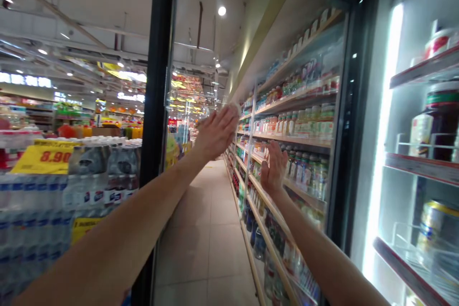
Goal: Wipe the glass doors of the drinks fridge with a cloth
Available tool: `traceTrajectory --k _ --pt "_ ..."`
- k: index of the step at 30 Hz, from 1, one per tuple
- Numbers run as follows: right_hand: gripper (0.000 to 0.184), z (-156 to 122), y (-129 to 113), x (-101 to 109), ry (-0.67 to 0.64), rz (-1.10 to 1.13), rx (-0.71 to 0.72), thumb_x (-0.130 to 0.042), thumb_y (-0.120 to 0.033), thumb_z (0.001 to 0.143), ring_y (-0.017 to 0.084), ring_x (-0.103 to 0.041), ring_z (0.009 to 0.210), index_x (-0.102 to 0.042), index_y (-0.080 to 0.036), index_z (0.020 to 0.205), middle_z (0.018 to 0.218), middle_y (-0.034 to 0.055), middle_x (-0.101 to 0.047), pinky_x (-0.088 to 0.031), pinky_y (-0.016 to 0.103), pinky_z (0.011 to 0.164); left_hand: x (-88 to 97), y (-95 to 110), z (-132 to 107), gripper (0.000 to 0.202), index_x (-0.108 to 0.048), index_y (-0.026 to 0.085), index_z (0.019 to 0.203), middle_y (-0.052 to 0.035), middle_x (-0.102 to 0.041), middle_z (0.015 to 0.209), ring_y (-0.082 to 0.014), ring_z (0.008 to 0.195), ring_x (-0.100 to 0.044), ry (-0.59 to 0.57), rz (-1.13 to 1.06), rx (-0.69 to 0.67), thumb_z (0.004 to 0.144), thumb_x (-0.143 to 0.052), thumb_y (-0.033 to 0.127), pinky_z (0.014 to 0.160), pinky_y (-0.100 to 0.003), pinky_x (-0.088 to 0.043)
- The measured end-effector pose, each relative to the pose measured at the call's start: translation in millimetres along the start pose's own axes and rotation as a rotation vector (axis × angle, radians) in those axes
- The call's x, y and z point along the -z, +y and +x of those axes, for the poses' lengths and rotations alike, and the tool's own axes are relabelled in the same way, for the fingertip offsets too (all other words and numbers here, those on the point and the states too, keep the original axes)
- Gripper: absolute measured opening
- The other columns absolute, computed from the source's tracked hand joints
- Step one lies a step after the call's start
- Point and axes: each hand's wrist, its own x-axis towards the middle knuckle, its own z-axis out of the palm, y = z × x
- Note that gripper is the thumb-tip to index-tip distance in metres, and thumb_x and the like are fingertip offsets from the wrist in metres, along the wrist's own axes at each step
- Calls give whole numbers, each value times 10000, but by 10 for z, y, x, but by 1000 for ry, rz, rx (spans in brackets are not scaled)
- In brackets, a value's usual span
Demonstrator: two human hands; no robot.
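A glass door (201, 71) with a black frame (161, 81) stands swung open in front of me. My left hand (218, 131) is stretched out flat at the pane, its back toward me and its fingers close together. A whitish patch shows just past these fingertips; whether it is a thin cloth or a reflection, I cannot tell. Lower and to the right, my right hand (274, 169) is raised at the same pane with its fingers extended, and nothing shows in it. The palms of both hands are hidden or blurred.
Lit cooler shelves (423, 167) with bottles and cans stand at the right. Long drink shelves (287, 141) show through the glass, beside a tiled aisle floor (208, 244). Stacked water packs (36, 220) with a yellow price sign (46, 157) fill the left.
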Motion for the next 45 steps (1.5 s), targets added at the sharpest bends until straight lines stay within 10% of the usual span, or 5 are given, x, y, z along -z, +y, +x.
traceTrajectory --k 20,26,31,36,45 --pt "535 -8 8 20 70 -12 -37 -332 -256 905 239 -388 1312 -260 -201 1432 1380 145 -456 -276 501 1062 -48 278 -348 442 -404 207 1349 -17 -374 1459 -154 1371 -276 -133 -77 -538 915 -345 271 1126 -345 -202" --pt "520 -2 -21 47 70 20 -31 -343 -272 899 254 -411 1293 -320 -179 1410 1367 159 -470 -278 492 1059 97 -5 -283 522 -315 149 1405 -92 -281 1500 -267 1403 -182 -21 90 127 906 -358 298 1117 -478 -187" --pt "502 -1 -32 61 63 19 -8 -342 -276 900 271 -428 1280 -365 -142 1383 1354 178 -480 -301 501 1045 76 192 -526 493 -346 187 1390 -36 -302 1495 -178 1396 -214 -159 1 -417 919 -318 330 1129 -368 -190" --pt "494 -5 -27 66 69 27 -2 -347 -276 893 284 -432 1270 -388 -129 1363 1343 190 -482 -326 516 1018 94 112 -382 497 -332 139 1397 -82 -300 1492 -271 1392 -214 -32 84 161 930 -294 302 1111 -476 -209" --pt "490 13 -26 47 59 3 -3 -343 -278 893 277 -438 1269 -374 -174 1370 1332 168 -495 -347 504 1015 101 -101 -448 486 -308 236 1407 4 -296 1497 -155 1405 -177 -48 15 -99 921 -308 242 1135 -388 -228"
